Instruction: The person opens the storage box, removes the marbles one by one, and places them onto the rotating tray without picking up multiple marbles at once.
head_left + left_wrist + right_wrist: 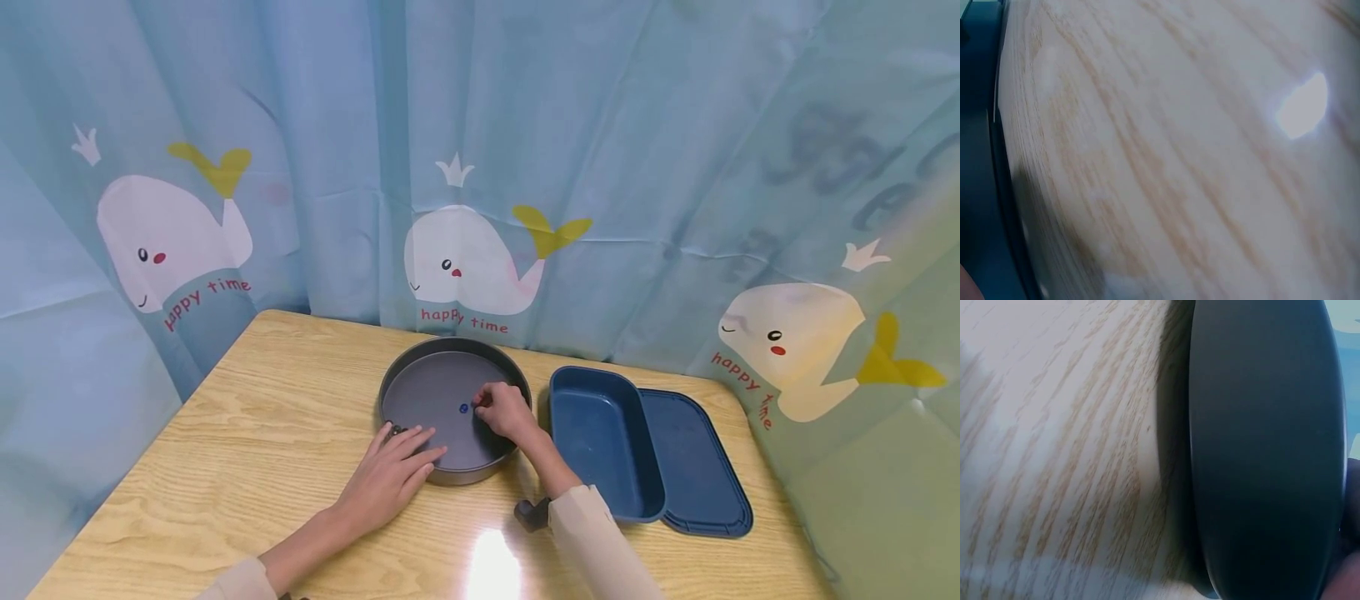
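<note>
A round dark grey pan [450,375] stands on the wooden table in the head view. My left hand [386,479] lies over its near left rim with fingers spread and straight. Small dark shiny pieces [397,430] show beside those fingertips; their kind is unclear. Inside the pan, a tiny blue piece [463,408] lies on the floor. Just right of it is my right hand [506,410], reaching over the right rim with fingers bent and tips close together. Whether they pinch anything is too small to tell. The pan's outer wall [1266,450] fills much of the right wrist view.
To the right stands a deep blue rectangular container [600,417], open at the top. Its flat blue lid [697,467] lies against its right side. A whale-print curtain [337,250] hangs behind the wooden table [247,400].
</note>
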A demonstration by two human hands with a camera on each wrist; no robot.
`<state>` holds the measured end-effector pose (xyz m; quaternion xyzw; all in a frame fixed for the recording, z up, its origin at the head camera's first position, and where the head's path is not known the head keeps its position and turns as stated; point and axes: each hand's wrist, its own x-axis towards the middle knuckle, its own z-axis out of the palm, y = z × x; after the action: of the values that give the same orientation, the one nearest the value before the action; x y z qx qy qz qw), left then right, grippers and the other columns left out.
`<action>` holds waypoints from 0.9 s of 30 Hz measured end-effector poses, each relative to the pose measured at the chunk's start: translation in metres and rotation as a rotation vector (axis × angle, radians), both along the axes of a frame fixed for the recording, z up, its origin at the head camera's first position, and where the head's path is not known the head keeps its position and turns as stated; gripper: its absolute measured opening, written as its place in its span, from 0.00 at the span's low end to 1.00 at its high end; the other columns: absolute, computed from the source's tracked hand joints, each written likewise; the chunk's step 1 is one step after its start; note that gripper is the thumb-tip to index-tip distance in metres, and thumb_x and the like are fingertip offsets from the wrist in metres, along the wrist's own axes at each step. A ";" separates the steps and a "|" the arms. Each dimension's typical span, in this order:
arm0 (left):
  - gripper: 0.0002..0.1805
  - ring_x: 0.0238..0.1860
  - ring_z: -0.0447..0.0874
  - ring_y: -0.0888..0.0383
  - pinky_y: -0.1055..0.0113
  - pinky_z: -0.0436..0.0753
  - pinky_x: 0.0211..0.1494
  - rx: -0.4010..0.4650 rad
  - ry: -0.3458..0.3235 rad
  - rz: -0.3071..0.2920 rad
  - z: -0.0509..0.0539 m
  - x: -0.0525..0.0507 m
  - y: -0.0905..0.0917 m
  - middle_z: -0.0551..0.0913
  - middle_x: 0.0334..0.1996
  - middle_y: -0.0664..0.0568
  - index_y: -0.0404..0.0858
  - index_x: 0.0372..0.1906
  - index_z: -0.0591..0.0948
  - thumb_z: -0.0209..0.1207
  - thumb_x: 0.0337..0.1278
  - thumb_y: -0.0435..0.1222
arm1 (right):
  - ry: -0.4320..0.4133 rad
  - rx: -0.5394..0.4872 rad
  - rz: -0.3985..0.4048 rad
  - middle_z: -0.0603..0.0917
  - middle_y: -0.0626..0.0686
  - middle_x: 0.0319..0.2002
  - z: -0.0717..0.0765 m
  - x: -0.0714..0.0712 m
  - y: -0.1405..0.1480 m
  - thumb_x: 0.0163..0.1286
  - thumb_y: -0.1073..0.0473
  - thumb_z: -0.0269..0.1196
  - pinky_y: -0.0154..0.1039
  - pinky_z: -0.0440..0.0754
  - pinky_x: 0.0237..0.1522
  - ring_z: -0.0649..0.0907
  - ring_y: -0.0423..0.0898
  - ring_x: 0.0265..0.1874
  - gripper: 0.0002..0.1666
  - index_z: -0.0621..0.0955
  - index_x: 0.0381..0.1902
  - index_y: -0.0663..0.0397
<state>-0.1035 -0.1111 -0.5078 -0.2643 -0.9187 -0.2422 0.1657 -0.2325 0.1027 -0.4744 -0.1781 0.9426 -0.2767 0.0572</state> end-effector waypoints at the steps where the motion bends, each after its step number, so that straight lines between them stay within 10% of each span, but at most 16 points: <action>1: 0.17 0.66 0.72 0.44 0.34 0.58 0.69 0.000 -0.004 0.001 0.000 0.000 0.000 0.77 0.64 0.47 0.47 0.60 0.84 0.58 0.71 0.40 | 0.000 -0.003 0.000 0.85 0.49 0.29 0.000 0.000 0.000 0.63 0.67 0.70 0.38 0.81 0.35 0.82 0.42 0.31 0.02 0.85 0.33 0.58; 16: 0.17 0.66 0.72 0.44 0.34 0.58 0.69 -0.004 0.004 0.001 -0.001 0.000 -0.001 0.78 0.64 0.47 0.47 0.60 0.84 0.58 0.71 0.41 | 0.049 -0.093 0.018 0.86 0.51 0.33 0.012 0.007 0.008 0.64 0.68 0.68 0.42 0.84 0.38 0.85 0.47 0.34 0.04 0.86 0.37 0.58; 27: 0.17 0.66 0.72 0.43 0.33 0.58 0.69 -0.004 0.012 0.001 -0.001 0.000 0.000 0.77 0.64 0.46 0.47 0.60 0.84 0.57 0.71 0.41 | 0.011 -0.268 -0.007 0.86 0.49 0.38 0.049 0.035 0.041 0.67 0.67 0.67 0.44 0.84 0.43 0.86 0.48 0.40 0.07 0.85 0.42 0.57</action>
<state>-0.1036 -0.1116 -0.5085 -0.2655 -0.9184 -0.2385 0.1710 -0.1974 0.1441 -0.4251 -0.1824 0.8980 -0.3995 0.0267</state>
